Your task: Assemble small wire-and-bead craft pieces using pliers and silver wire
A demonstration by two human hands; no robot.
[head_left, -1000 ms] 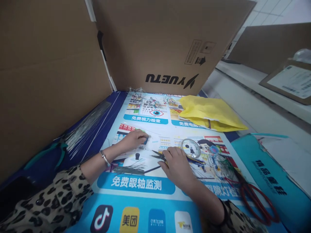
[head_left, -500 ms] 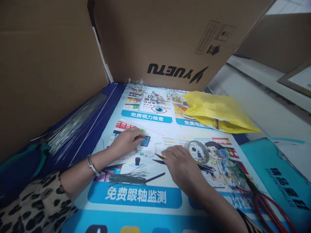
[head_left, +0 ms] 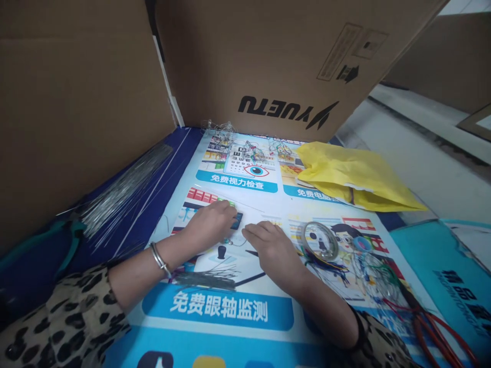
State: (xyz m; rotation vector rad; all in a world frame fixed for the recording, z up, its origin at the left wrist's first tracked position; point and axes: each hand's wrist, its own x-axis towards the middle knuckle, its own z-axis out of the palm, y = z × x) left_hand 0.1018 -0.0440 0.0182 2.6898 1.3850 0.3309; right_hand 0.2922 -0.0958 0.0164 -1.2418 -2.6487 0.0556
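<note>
My left hand (head_left: pixel 209 225) rests on the printed poster (head_left: pixel 238 306) with its fingers curled down and pinched. What they hold is too small to name. A thin wire with small beads (head_left: pixel 232 240) lies just beside its fingertips. My right hand (head_left: pixel 268 250) lies close to the right of it, fingers pressed together over a dark pointed tool (head_left: pixel 253 252); only the tip of the tool shows at the hand's left edge. A bunch of short cut wires (head_left: pixel 207 278) lies just in front of both wrists.
A long bundle of silver wires (head_left: pixel 123 189) lies left, by teal-handled pliers (head_left: pixel 57 245). A clear ring (head_left: pixel 321 240), coloured wires (head_left: pixel 368 271) and red loops (head_left: pixel 441 327) lie right. Behind are a yellow bag (head_left: pixel 356 176) and cardboard walls (head_left: pixel 268 66); a teal bag (head_left: pixel 452 276) is at far right.
My right hand has slid left toward my left hand, and the dark tool is now mostly hidden under it. My left hand has stayed in place. The camera has dipped and shifted slightly.
</note>
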